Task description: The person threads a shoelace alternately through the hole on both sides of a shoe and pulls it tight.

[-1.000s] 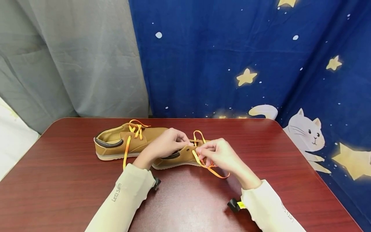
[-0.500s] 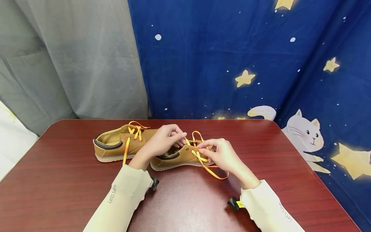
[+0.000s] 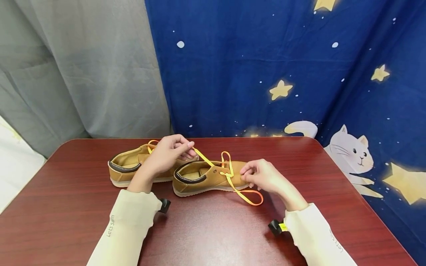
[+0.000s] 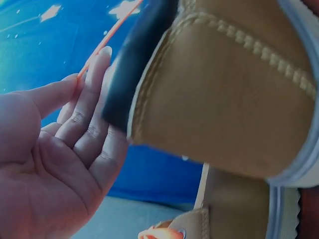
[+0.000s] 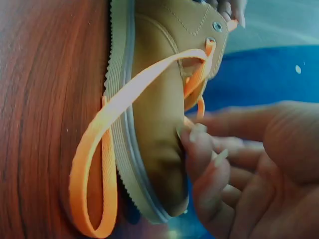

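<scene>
Two tan lace-up shoes lie on the table with their toes to the right. In the head view my left hand [image 3: 166,153] pinches one end of a yellow-orange shoelace [image 3: 204,157], drawn taut up and left from the nearer shoe [image 3: 199,186]. Thumb and fingertips also hold the lace [image 4: 107,37] in the left wrist view, beside a shoe's heel [image 4: 224,99]. My right hand [image 3: 266,177] hovers at the nearer shoe's toe, fingers loosely bent around nothing visible. A slack lace loop [image 5: 77,184] hangs over that shoe's side onto the table.
Behind the nearer shoe stands the other shoe [image 3: 124,175], partly hidden by my left hand. The dark red table [image 3: 206,236] ends at a rounded back edge, with grey and blue curtains [image 3: 233,74] beyond it.
My left hand has moved from the nearer shoe's eyelets up and left, pulling the lace out straight. My right hand has left the lacing and shifted right toward the toe.
</scene>
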The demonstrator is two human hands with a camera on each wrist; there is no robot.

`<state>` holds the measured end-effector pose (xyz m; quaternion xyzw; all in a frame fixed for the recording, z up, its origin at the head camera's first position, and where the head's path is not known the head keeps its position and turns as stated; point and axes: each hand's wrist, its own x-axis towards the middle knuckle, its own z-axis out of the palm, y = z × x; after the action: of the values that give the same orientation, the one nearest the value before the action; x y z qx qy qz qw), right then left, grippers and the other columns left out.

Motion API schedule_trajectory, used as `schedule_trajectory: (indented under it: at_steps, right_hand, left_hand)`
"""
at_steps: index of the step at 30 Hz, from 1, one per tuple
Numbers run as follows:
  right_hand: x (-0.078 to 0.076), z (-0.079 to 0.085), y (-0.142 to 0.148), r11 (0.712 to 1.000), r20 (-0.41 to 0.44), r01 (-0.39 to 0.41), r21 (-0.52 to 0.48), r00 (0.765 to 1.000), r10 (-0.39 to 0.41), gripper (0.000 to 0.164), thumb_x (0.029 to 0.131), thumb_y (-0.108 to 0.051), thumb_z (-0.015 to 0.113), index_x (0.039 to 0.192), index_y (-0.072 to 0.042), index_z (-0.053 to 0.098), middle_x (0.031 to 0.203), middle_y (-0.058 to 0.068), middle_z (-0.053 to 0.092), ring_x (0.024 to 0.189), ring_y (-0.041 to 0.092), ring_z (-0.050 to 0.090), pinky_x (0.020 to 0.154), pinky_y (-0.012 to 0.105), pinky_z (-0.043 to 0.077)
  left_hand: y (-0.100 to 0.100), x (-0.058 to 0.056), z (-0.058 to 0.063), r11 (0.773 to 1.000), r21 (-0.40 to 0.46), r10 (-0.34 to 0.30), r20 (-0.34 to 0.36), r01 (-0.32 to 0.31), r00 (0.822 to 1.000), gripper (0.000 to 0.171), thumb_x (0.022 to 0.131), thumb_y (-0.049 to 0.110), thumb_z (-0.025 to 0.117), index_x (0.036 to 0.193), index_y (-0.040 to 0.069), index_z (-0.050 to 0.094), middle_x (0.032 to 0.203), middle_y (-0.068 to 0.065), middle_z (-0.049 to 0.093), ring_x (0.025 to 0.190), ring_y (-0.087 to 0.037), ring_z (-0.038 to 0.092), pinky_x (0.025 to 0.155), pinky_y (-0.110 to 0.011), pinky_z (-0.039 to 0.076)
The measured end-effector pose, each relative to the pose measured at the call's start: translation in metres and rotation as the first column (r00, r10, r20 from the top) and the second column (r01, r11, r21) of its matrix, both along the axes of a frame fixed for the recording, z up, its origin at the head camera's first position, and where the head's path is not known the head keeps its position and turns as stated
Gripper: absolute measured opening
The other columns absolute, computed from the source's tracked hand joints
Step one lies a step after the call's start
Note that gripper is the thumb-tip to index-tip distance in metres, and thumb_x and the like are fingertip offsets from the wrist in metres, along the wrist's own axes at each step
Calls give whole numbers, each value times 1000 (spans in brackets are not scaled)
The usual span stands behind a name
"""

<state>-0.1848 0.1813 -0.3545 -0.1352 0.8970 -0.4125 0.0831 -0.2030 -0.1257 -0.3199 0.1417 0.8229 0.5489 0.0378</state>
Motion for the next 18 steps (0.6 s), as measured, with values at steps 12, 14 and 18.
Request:
schedule_trajectory:
  at_steps: [12,14,18]
  right_hand:
    - [0,-12,-12,998,28,-2,-55,1000,4,24,85,-18,79,103,-4,72,77,2,65,60,13,56,53,23,44]
    - [1,-10,-12,997,56,38,-61,998,-35,25,86,-22,80,98,-4,66,75,4,64,57,14,58,51,24,46]
    - [1,-8,-12,997,57,65,-41,996,-63,21,89,-25,77,89,-7,66,71,4,65,53,15,62,48,25,48]
  left_hand:
    - [-18,4,5,996,31,86,11,-87,996,29,105,21,54,110,-7,59,96,-14,77,82,-7,73,80,-30,60]
    - [-23,5,6,994,24,107,15,-107,994,30,106,23,53,110,-7,58,95,-11,77,81,-6,72,79,-27,60]
    - [-33,7,7,991,12,132,0,-132,991,32,106,23,52,110,-8,57,91,-4,78,78,-4,72,75,-24,59]
